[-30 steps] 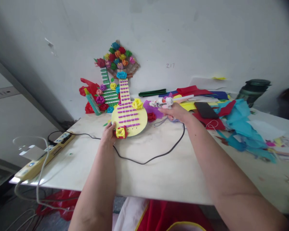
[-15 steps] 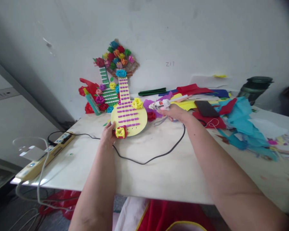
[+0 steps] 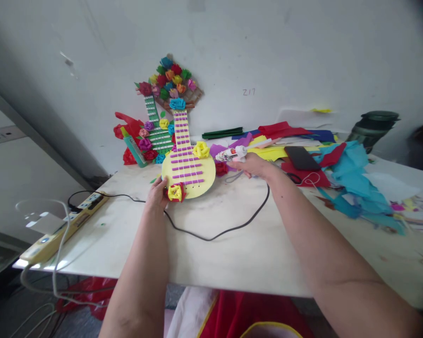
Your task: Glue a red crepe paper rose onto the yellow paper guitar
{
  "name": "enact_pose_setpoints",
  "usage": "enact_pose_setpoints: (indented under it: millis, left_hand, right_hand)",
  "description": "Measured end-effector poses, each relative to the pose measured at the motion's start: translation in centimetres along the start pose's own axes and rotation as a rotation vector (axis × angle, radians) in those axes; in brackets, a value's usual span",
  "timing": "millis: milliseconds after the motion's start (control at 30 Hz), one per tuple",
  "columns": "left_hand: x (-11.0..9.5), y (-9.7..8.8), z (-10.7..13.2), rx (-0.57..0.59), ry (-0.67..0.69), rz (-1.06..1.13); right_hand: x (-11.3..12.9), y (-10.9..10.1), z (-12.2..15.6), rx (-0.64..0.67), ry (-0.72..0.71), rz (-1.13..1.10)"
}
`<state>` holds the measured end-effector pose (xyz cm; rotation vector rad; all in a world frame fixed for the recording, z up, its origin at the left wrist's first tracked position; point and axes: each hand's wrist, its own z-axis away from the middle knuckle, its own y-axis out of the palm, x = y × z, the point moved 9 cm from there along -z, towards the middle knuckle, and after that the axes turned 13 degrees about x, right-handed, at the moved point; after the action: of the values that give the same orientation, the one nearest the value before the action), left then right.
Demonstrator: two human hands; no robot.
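Note:
My left hand [image 3: 158, 191] grips the lower left edge of a yellow cardboard lute [image 3: 193, 169], its thumb on the front face. The lute stands tilted up, with purple bars, white strings and paper flowers: a blue one [image 3: 177, 103] on top, a yellow one [image 3: 201, 149] at the right, a yellow-and-red one [image 3: 175, 192] by my thumb. To its right, my right hand [image 3: 250, 165] is closed around a white hot glue gun [image 3: 232, 153], its nozzle pointing left toward the lute without touching it. The gun's black cord [image 3: 218, 236] loops across the table.
A green paper lute [image 3: 161, 139] and a basket of paper flowers [image 3: 193, 97] lean at the wall. A glue bottle [image 3: 134, 149] stands left. A power strip [image 3: 66, 230] lies at the left edge. Crepe paper [image 3: 352, 164], a phone [image 3: 302, 158] and a dark jar [image 3: 373, 131] are right.
Little differs. The view has shifted very slightly; both hands keep their holds on the lute and the glue gun.

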<state>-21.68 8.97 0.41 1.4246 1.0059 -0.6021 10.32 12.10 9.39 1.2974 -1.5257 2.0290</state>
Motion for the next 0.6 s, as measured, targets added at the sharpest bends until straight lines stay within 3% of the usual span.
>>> enact_pose_setpoints:
  millis: [600]
  left_hand:
    - [-0.02,-0.12,-0.13,0.000,0.004,0.003]
  right_hand:
    - [0.31,0.65,-0.20,0.053,-0.004,0.062]
